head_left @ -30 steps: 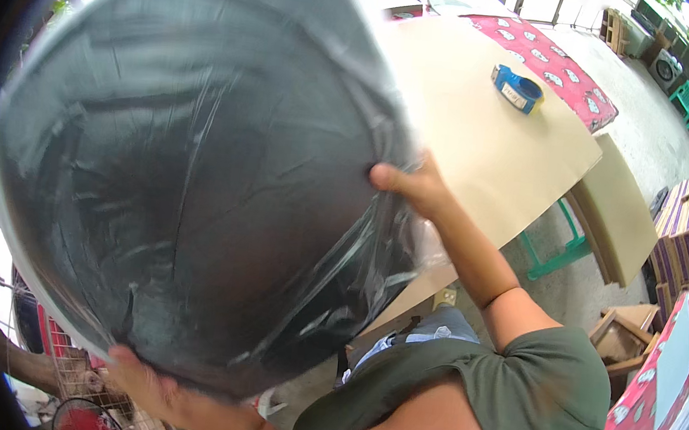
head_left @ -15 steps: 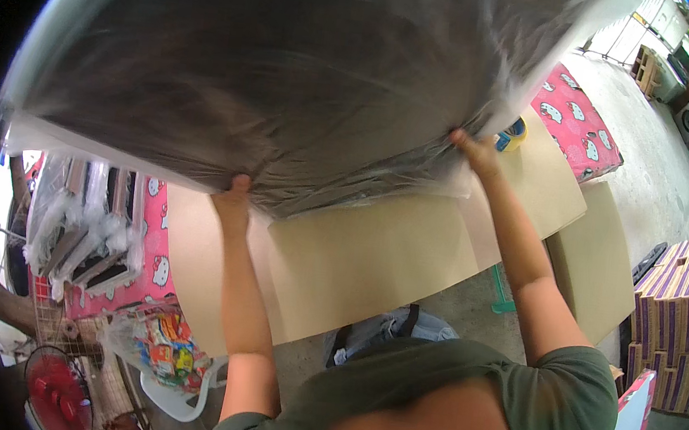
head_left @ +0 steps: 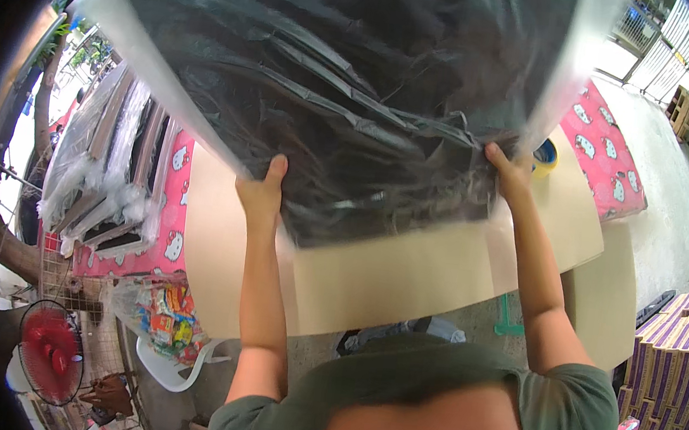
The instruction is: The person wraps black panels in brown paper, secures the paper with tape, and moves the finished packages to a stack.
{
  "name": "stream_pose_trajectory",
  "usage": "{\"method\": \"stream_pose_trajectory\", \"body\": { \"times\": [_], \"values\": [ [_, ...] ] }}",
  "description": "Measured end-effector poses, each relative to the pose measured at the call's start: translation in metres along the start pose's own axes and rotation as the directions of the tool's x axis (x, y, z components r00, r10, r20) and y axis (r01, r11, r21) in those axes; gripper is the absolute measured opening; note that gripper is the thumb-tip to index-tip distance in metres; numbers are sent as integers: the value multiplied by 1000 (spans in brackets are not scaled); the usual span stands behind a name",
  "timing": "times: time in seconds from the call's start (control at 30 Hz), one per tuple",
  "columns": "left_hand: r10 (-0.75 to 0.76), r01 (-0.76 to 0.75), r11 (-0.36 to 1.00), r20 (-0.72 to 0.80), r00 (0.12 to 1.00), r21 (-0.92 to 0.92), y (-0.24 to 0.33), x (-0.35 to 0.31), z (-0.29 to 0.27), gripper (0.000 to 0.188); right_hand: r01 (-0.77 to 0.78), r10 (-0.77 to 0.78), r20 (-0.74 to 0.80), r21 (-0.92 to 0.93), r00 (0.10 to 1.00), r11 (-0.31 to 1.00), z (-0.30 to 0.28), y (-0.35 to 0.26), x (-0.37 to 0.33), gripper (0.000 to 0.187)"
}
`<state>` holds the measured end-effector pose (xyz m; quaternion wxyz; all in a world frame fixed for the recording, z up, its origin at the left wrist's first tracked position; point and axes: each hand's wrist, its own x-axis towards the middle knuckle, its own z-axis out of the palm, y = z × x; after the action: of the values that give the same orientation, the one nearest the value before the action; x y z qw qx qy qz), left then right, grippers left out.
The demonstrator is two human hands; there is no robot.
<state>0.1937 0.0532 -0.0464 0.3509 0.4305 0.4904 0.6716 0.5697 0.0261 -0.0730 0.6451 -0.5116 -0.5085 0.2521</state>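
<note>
A large flat dark panel [head_left: 371, 110], wrapped in wrinkled clear plastic, is held up in front of me and tilted. Its kind cannot be made out. My left hand [head_left: 261, 197] grips the near left edge, thumb on top and fingers underneath. At the near right edge, my right hand [head_left: 511, 175] is closed on the panel the same way. Beneath it lies a brown cardboard sheet [head_left: 388, 281], partly hidden by the panel. A yellow and blue roll of tape [head_left: 544, 160] sits on the cardboard beside my right hand.
Several plastic-wrapped dark panels [head_left: 113, 168] lean at the left on a pink patterned cover [head_left: 608, 149]. A bag of colourful packets [head_left: 169, 314] rests on a white chair [head_left: 168, 368]. A red fan [head_left: 52, 353] stands lower left; stacked cartons [head_left: 674, 371] stand at the right.
The panel has turned and its near edge has come closer to me. Both hands have shifted slightly right, still gripping it, and the view has moved a little.
</note>
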Motion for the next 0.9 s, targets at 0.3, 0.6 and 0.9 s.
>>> {"method": "stream_pose_trajectory", "body": {
  "times": [0.3,0.6,0.9],
  "values": [
    [-667,667,744,74,741,38,-35,-4,-6,57,-573,590,157,-140,792,807,12,0,7,61],
    [-624,613,781,175,761,119,-100,5,-9,61,-736,767,150,-218,623,641,21,49,8,59],
    [-440,386,671,-79,894,633,-97,14,-11,85,-257,470,48,-787,881,561,11,49,31,63]
  ]
}}
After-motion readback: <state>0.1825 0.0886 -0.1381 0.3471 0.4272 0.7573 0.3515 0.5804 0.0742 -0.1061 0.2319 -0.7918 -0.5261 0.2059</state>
